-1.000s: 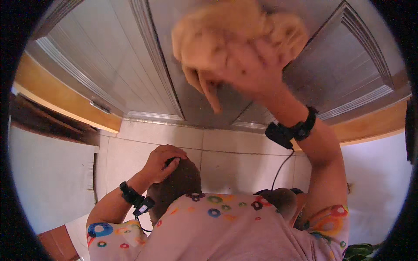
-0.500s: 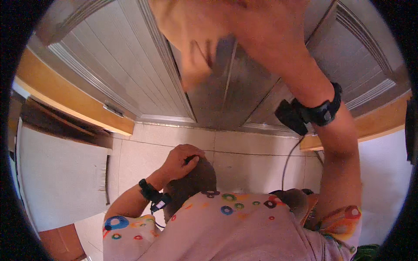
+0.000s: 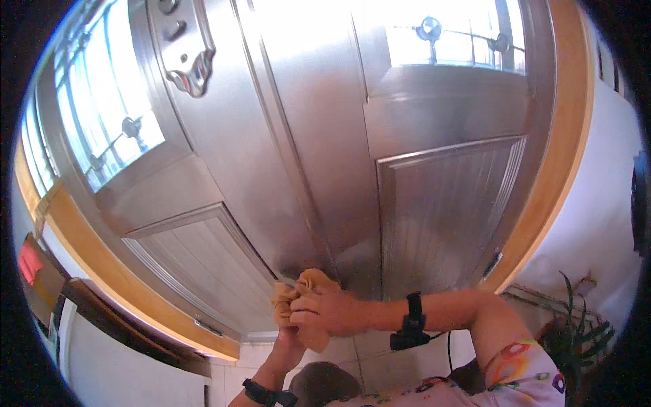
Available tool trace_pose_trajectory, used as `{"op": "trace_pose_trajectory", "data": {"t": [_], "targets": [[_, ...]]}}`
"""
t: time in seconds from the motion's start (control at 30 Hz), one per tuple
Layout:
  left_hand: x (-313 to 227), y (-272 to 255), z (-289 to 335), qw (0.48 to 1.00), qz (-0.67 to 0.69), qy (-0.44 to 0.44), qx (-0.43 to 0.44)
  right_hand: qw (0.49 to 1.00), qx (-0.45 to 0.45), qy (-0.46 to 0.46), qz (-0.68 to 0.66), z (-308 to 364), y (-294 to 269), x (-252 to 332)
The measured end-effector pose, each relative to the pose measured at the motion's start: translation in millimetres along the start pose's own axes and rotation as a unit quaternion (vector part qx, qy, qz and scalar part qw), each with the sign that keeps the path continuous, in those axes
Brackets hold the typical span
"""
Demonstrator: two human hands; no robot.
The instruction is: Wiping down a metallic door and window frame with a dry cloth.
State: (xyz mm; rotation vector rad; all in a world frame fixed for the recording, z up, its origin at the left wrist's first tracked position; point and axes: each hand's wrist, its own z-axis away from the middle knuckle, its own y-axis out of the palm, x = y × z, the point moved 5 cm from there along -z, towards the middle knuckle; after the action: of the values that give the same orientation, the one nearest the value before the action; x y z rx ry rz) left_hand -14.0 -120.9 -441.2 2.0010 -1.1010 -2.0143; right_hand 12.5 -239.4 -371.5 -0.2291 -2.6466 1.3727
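The head view looks at a tall double metal door [image 3: 319, 156] with a brushed, silvery sheen. Each leaf has a ribbed, vertically grooved lower panel and a smooth flat panel above it. Higher up on both leaves are glazed openings crossed by thin bars with round ornaments. A shaped handle plate [image 3: 182, 47] of polished metal with scalloped edges sits at the upper left. An orange-brown wooden frame [image 3: 550, 176] runs around the door, bending with the lens, and white wall lies beyond it on the right.

Low in the middle, against the foot of the door where the two leaves meet, is a soft tan cloth [image 3: 308, 305], bunched into a crumpled wad with no clear long axis. Its folds stick out above and below the hands.

The right hand [image 3: 324, 311] reaches in from the right, fingers curled and closed around the cloth, pressing it to the metal. The right wrist carries a black band [image 3: 411, 320] with a thin cable hanging from it. The left hand [image 3: 288, 332] comes up from below and grips the same wad from underneath, largely hidden behind cloth and right hand. Its wrist also wears a black band.

A green leafy plant [image 3: 576, 325] stands at the near right. Pale floor tiles [image 3: 366, 353] show below the door.
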Motion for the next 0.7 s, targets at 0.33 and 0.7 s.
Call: {"op": "trace_pose_trajectory", "data": {"t": [0.33,0.7], "targets": [[-145.3,33.4,-30.1,0.805,-0.344,0.42,-0.242,0.925,-0.243,-0.029,0.291,-27.5,-209.3,-27.2],[-238.5,124.0,-100.6,0.355,-0.689,0.572,-0.269,0.761,-0.399,0.035,0.51,11.9,-294.9,-67.9]]}}
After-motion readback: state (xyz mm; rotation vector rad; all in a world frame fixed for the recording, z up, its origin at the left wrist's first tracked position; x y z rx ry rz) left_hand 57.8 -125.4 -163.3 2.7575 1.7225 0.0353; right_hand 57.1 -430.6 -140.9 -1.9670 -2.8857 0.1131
